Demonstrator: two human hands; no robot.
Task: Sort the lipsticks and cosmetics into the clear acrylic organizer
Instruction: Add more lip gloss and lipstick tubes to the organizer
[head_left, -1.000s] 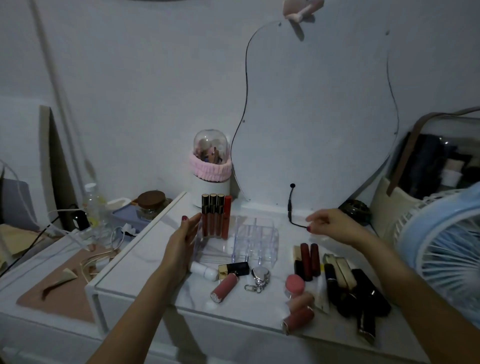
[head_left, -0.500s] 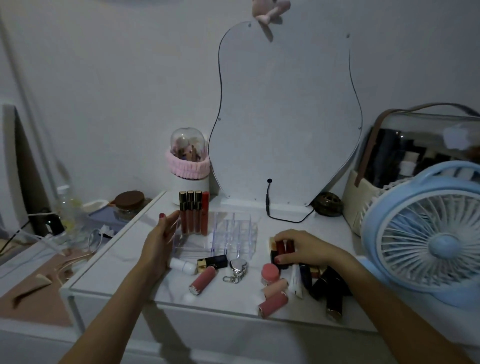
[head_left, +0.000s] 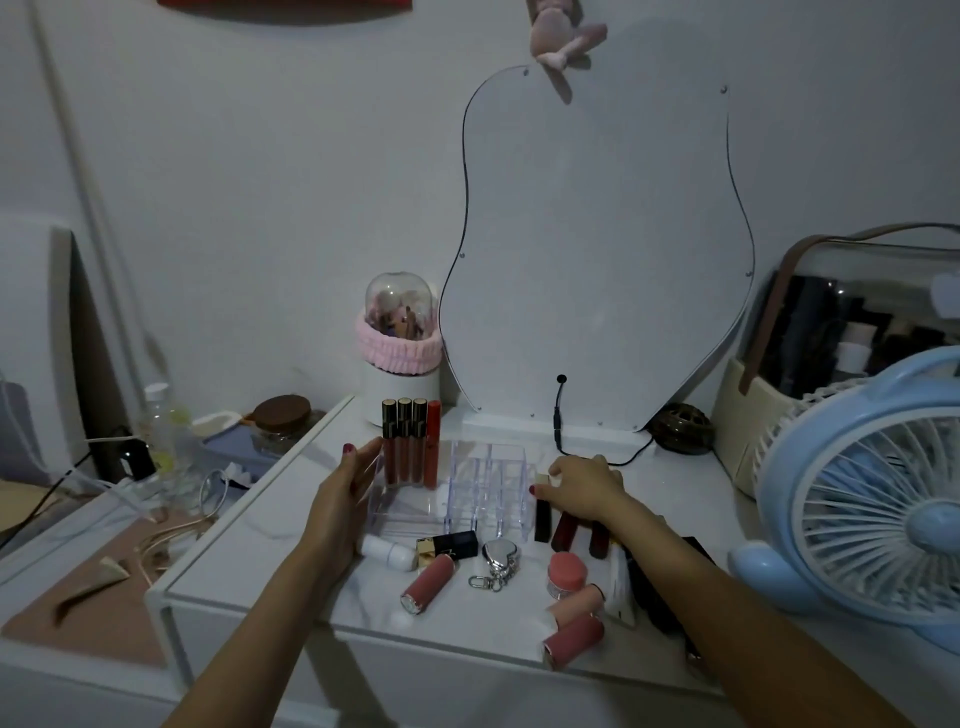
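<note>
The clear acrylic organizer (head_left: 488, 486) stands mid-table, with several lip gloss tubes (head_left: 410, 447) upright in its back left slots. My left hand (head_left: 345, 486) rests flat against the organizer's left side, fingers straight. My right hand (head_left: 582, 488) pinches the top of a black lipstick (head_left: 543, 512) just right of the organizer. Two dark red lipsticks (head_left: 579, 532) lie under that hand. In front lie a black-and-gold lipstick (head_left: 447, 545), a pink tube (head_left: 428, 582), a white tube (head_left: 387, 552), a pink jar (head_left: 566, 573) and more pink tubes (head_left: 574, 621).
A pear-shaped mirror (head_left: 597, 234) stands behind with a black cable (head_left: 558, 415). A blue fan (head_left: 872, 483) fills the right side, a lidded storage box (head_left: 852, 332) behind it. A brush holder (head_left: 400, 343) stands back left. A heart keychain (head_left: 496, 561) lies in front. Dark tubes (head_left: 654, 587) lie right.
My right hand came down from near the cable onto the lipsticks and has taken hold of the black one, lifting its top toward the organizer. My left hand stayed at the organizer's side.
</note>
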